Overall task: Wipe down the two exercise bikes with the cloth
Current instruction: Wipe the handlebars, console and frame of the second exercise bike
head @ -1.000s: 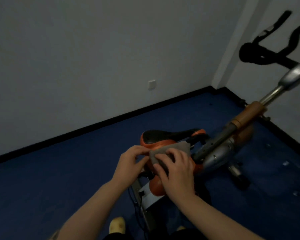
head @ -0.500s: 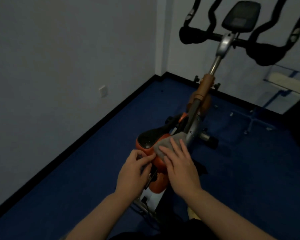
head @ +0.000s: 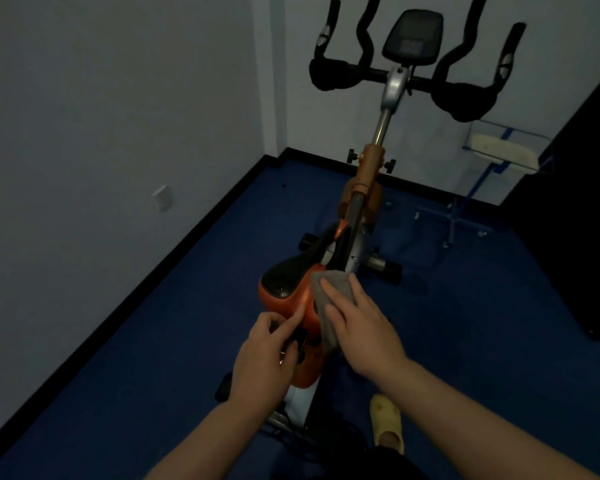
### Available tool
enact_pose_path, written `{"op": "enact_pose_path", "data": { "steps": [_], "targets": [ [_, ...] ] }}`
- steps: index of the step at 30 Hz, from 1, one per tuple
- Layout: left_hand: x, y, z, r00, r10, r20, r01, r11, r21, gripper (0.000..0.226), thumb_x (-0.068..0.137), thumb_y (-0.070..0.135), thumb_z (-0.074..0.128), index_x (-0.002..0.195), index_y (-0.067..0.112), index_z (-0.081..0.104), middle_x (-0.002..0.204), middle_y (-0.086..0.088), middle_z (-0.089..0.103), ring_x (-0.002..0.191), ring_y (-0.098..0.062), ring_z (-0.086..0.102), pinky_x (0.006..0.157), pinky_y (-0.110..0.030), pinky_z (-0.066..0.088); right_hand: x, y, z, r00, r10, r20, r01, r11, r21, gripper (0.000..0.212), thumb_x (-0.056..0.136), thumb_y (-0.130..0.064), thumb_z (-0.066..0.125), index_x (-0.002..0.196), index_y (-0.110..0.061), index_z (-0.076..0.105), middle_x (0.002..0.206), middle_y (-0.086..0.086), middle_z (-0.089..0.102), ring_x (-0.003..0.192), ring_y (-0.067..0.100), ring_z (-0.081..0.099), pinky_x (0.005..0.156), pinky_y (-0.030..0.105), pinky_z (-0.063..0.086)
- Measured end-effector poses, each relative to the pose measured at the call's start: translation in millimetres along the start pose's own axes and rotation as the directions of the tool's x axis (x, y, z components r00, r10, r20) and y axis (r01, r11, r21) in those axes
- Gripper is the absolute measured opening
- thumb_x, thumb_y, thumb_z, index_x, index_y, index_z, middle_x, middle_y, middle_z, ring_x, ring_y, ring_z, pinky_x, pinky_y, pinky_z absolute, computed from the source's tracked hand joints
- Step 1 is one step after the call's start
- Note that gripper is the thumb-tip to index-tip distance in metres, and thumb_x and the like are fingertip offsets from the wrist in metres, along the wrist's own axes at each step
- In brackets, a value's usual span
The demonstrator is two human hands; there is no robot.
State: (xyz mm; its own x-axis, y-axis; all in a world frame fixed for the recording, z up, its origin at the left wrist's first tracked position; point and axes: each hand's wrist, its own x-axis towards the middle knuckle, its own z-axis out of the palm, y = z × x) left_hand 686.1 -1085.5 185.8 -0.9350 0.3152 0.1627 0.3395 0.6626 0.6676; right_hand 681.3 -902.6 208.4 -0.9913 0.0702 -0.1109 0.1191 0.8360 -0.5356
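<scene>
1. A grey cloth (head: 321,299) is pressed against the right flank of the orange-and-black saddle (head: 284,284) of an exercise bike (head: 364,216) by the right hand (head: 359,322); its fingers (head: 333,289) are laid out straight and flat on the fabric, not curled round it.
2. The left hand (head: 265,351) is held at the rear of the saddle, just beside the cloth, with its fingers bent towards a small dark part under the seat. Whether that part is actually pinched cannot be told from this view.
3. Only one bike is seen; the second is out of view, so the task is judged to be at an early stage, with the saddle as the step in hand.
4. The step would be done well if the flat palm pressure were kept even and the cloth were drawn along the saddle's curve from nose to rear, so that the orange side panel and the black top are both covered.
5. The saddle should be steadied by the left hand while the strokes are made.
6. The cloth hangs loose below the palm; it should be gathered or refolded so that a clean face meets the seat post and frame.
7. The handlebars (head: 416,77) and console (head: 413,38), well apart from the hands, are apparently not yet wiped.
8. A yellow slipper (head: 387,424) is seen on the blue floor (head: 153,341) near the bike's base.
</scene>
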Motion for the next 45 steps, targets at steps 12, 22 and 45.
{"op": "enact_pose_path", "data": {
  "steps": [12, 22, 45],
  "targets": [
    [12, 6, -9, 0.989, -0.099, -0.107, 0.076, 0.978, -0.196, 0.027, 0.092, 0.009, 0.060, 0.112, 0.024, 0.070, 0.104, 0.014, 0.058, 0.094, 0.001, 0.056, 0.077, -0.017, 0.049, 27, -25, -8, 0.995, 0.103, 0.003, -0.103, 0.994, 0.035, 0.044, 0.104, -0.046, 0.023, 0.147, -0.046, 0.026, 0.162, 0.004, 0.004, 0.141, 0.029, 0.026, 0.107, 0.042, 0.038],
    [24, 7, -2, 0.895, -0.435, -0.100, 0.374, 0.853, -0.363, 0.018, 0.081, 0.042, 0.072, 0.070, 0.028, 0.069, 0.073, 0.011, 0.069, 0.070, -0.001, 0.064, 0.068, -0.026, 0.052, 25, -22, -3, 0.991, 0.119, 0.060, -0.125, 0.986, 0.113, 0.050, 0.101, -0.054, 0.019, 0.149, -0.049, 0.011, 0.162, 0.000, -0.013, 0.147, 0.027, 0.006, 0.111, 0.048, 0.033],
    [48, 72, 61, 0.538, -0.843, 0.004, 0.574, 0.363, -0.734, 0.060, 0.080, 0.071, 0.044, 0.118, 0.025, 0.051, 0.106, 0.009, 0.063, 0.095, -0.005, 0.062, 0.072, -0.021, 0.046, 53, 17, -3, 0.977, -0.163, 0.136, 0.134, 0.971, 0.199, 0.067, 0.089, -0.066, 0.003, 0.146, -0.042, -0.024, 0.157, 0.002, -0.028, 0.147, 0.022, -0.010, 0.118, 0.039, 0.010]
  ]
}}
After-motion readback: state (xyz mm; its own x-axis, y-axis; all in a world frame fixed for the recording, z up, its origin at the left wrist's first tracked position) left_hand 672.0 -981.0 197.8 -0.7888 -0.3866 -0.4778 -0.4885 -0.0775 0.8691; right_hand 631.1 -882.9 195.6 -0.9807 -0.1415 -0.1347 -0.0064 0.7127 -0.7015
